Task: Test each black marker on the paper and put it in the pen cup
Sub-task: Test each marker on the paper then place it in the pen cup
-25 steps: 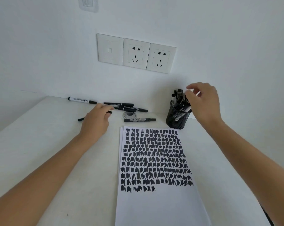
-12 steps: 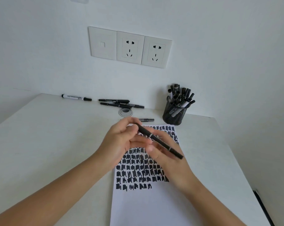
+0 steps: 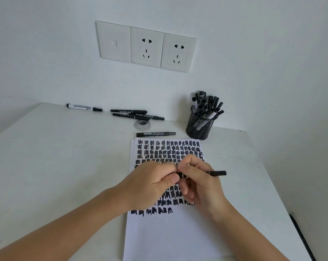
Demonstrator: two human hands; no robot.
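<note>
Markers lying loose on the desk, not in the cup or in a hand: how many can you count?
5. White marker far left by the wall; three black markers clustered mid-back; one just above the paper. Overlap there could hide another.

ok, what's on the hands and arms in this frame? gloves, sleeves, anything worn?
Nothing worn. The left hand and right hand are bare, no gloves, and no rings show. Both forearms are bare to the frame's edge: no sleeves, watch or bands in view.
</note>
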